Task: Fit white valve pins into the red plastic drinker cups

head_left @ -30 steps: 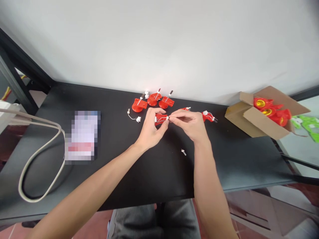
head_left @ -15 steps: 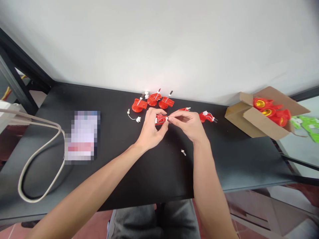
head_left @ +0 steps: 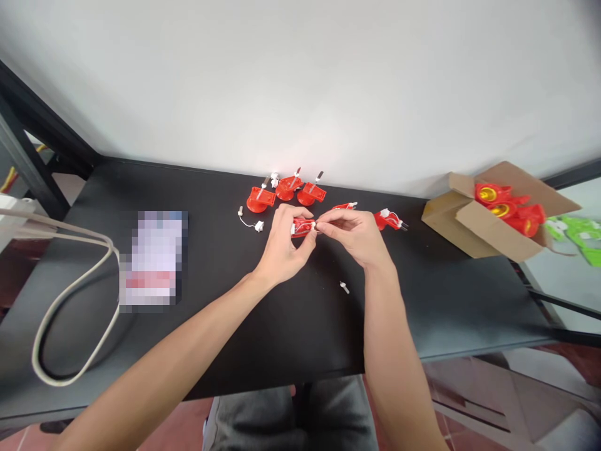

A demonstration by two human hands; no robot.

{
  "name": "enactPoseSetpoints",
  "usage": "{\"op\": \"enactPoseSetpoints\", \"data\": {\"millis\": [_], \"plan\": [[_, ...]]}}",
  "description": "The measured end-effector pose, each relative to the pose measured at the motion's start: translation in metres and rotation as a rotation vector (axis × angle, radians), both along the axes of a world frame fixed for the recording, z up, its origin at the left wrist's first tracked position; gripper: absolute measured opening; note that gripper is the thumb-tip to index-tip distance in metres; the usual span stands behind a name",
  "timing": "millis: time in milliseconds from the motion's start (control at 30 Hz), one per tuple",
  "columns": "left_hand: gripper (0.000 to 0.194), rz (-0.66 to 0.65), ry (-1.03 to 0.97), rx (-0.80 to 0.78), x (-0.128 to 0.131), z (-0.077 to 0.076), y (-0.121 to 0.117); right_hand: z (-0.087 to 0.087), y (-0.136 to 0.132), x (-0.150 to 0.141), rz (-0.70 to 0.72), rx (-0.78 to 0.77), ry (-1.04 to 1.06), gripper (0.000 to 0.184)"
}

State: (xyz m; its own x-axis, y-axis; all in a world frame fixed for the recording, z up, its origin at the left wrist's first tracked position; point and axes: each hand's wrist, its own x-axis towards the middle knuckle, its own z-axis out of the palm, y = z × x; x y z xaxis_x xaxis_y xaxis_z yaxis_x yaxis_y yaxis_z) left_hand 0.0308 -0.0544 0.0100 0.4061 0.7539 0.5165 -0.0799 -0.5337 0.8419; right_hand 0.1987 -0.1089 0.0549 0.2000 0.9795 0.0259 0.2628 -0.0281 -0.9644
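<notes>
Over the middle of the black table, my left hand (head_left: 286,247) grips a red plastic part (head_left: 303,227) with a white wire along it. The fingers and thumb of my right hand (head_left: 352,235) pinch together at the part's right end; what lies between those fingertips is too small to make out. Beyond the hands stand several red plastic pieces with upright metal strips, among them one red piece (head_left: 260,199) at the left. To the right of my right hand lies another red piece with a white wire (head_left: 389,219). A small white piece (head_left: 344,287) rests nearer to me.
A cardboard box (head_left: 457,227) at the right holds red and yellow parts, with green parts (head_left: 580,238) beyond it. On the left lie a blurred-out flat object (head_left: 154,257) and a looped pale cable (head_left: 42,332). A white wire with connectors (head_left: 248,222) sits left of my hands.
The whole view has shifted very slightly. Both hands stay at the red part with nearly the same hold.
</notes>
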Motion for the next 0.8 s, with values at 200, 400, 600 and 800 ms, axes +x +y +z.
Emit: {"op": "enactPoseSetpoints", "data": {"millis": [200,400,600,800], "plan": [[0.019,-0.002,0.000,-0.003,0.0001,0.0000,0.0000,0.0009,-0.0002,-0.0004,-0.004,-0.009,-0.015,0.013],[0.019,-0.007,0.000,-0.014,-0.0007,0.0010,0.0001,0.0018,0.0001,-0.0018,-0.013,0.032,-0.008,0.010],[0.020,-0.008,0.011,-0.012,-0.0008,0.0011,-0.0001,0.0019,-0.0001,-0.0011,-0.010,0.030,-0.019,0.010],[0.019,-0.009,0.015,-0.001,-0.0014,0.0020,-0.0004,0.0025,-0.0011,-0.0003,0.022,-0.005,0.014,0.011]]}}
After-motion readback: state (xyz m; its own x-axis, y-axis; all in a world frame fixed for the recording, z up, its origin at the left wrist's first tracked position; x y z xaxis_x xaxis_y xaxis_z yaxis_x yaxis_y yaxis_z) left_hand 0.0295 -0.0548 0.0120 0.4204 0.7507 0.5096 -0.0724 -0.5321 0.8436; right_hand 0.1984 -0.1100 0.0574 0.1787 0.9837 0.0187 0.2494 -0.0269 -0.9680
